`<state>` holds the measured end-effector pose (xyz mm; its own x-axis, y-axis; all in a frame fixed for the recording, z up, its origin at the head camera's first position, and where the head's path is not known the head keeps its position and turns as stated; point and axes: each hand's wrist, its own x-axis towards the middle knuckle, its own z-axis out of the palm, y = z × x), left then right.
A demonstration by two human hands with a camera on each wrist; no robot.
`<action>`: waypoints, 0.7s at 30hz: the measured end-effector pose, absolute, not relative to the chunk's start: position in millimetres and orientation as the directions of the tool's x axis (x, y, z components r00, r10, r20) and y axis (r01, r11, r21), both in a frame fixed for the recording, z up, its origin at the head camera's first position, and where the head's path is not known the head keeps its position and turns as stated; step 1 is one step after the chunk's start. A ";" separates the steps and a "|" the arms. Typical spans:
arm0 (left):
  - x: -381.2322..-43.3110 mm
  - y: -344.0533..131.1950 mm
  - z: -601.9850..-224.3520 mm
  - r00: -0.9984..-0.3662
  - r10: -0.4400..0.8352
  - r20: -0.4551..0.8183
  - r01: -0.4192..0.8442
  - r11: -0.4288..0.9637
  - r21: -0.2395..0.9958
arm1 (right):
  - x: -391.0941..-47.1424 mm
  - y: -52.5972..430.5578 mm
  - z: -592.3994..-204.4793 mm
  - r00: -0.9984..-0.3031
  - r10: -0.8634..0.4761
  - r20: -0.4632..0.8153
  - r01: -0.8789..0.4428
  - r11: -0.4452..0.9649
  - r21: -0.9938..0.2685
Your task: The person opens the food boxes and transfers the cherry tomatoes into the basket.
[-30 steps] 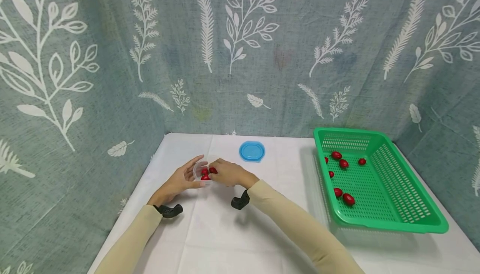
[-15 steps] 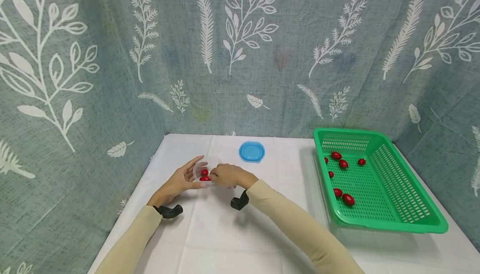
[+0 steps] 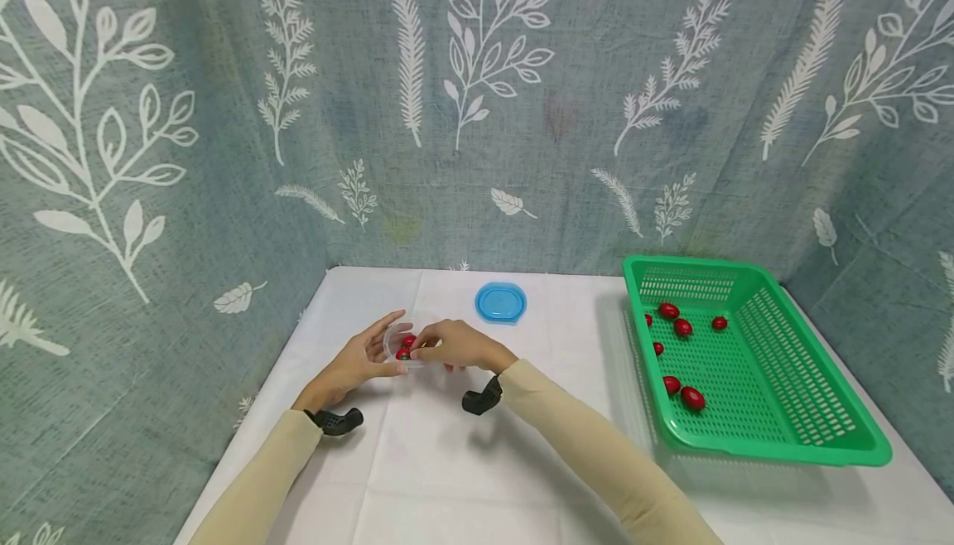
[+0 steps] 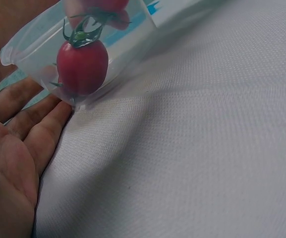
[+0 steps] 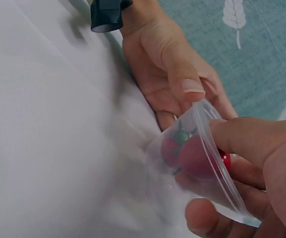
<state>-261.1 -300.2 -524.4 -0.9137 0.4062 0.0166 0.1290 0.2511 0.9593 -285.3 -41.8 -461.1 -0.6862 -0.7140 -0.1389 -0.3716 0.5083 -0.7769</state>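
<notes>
A small clear plastic container (image 4: pixel 36 52) with red cherry tomatoes (image 4: pixel 83 72) in it stands tilted on the white cloth. My left hand (image 3: pixel 350 371) cups its left side; the thumb lies at the near rim, and fingers touch the wall from behind. From the right, my right hand (image 3: pixel 464 344) reaches over the rim, thumb and fingers inside. Between them, in the right wrist view, is a red cherry tomato (image 5: pixel 200 158), seen through the cloudy wall. A green stem cap tops the tomato in the left wrist view. The right fingers partly hide the contents.
Behind the hands lies a blue lid (image 3: pixel 501 302). At the right stands a green perforated basket (image 3: pixel 768 444) with several cherry tomatoes (image 3: pixel 693 398) on its floor, mostly along its left side. A grey-green leaf-patterned curtain (image 3: pixel 477 180) borders the table's back and sides.
The right hand dipped deeper into the container, then rose slightly, staying at its rim. The tomatoes inside have shifted, and a green stem cap now shows. The left hand has stayed put.
</notes>
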 end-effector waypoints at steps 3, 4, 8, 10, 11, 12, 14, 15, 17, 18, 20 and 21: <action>-261.8 -299.9 -524.2 -0.912 0.409 0.013 0.124 0.246 0.961 | -285.3 -39.4 -459.4 -0.701 -0.705 -0.108 -0.384 0.501 -0.776; -262.0 -300.0 -524.5 -0.912 0.409 0.012 0.124 0.247 0.961 | -285.3 -38.8 -458.7 -0.703 -0.705 -0.097 -0.393 0.498 -0.773; -261.8 -300.1 -524.7 -0.920 0.393 -0.004 0.108 0.261 0.959 | -285.1 -37.4 -456.6 -0.697 -0.714 -0.061 -0.419 0.475 -0.774; -261.5 -300.2 -525.2 -0.921 0.389 -0.005 0.108 0.268 0.957 | -284.9 -37.1 -456.4 -0.695 -0.717 -0.051 -0.425 0.467 -0.775; -261.5 -300.1 -525.3 -0.922 0.387 -0.006 0.108 0.272 0.956 | -285.1 -36.9 -456.9 -0.696 -0.716 -0.049 -0.423 0.464 -0.778; -261.5 -300.0 -525.5 -0.921 0.389 -0.003 0.112 0.271 0.956 | -285.0 -36.7 -457.2 -0.697 -0.715 -0.045 -0.425 0.464 -0.777; -261.5 -299.9 -525.7 -0.920 0.392 -0.001 0.113 0.268 0.957 | -285.0 -36.2 -458.0 -0.701 -0.712 -0.038 -0.430 0.465 -0.773; -261.5 -299.8 -525.6 -0.919 0.394 0.000 0.114 0.266 0.957 | -285.0 -36.1 -458.5 -0.703 -0.710 -0.035 -0.434 0.468 -0.770; -261.4 -299.5 -525.3 -0.919 0.395 0.002 0.116 0.266 0.957 | -284.6 -35.6 -458.4 -0.707 -0.707 -0.026 -0.438 0.466 -0.769; -261.3 -299.4 -525.1 -0.918 0.397 0.002 0.117 0.265 0.957 | -284.2 -35.4 -458.0 -0.710 -0.704 -0.021 -0.440 0.466 -0.768; -261.1 -299.1 -524.7 -0.919 0.394 0.002 0.115 0.263 0.958 | -283.7 -35.1 -457.5 -0.714 -0.700 -0.013 -0.440 0.463 -0.770; -261.0 -299.0 -524.6 -0.919 0.394 0.003 0.116 0.262 0.958 | -283.6 -35.0 -457.4 -0.717 -0.697 -0.009 -0.439 0.461 -0.771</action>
<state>-261.0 -299.0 -524.6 -0.9191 0.3941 0.0033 0.1159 0.2623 0.9580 -283.6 -35.0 -457.4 -0.7174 -0.6966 -0.0085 -0.4387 0.4613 -0.7712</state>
